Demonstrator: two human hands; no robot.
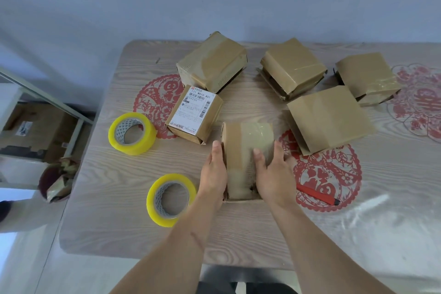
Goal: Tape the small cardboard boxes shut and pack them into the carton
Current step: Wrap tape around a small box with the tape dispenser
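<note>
Head view: left hand (213, 174) and right hand (272, 174) are flanking a small brown cardboard box with glossy clear tape over its top (245, 157), near the front middle of the wood-grain desk (107, 222). Left palm is pressing flat on the box's left side; right fingers are lying straight across its taped top. Six small boxes total, five lying behind it. Two yellow tape rolls (131, 133) are sitting left. One red pen-shaped tool (317, 196) is lying right.
</note>
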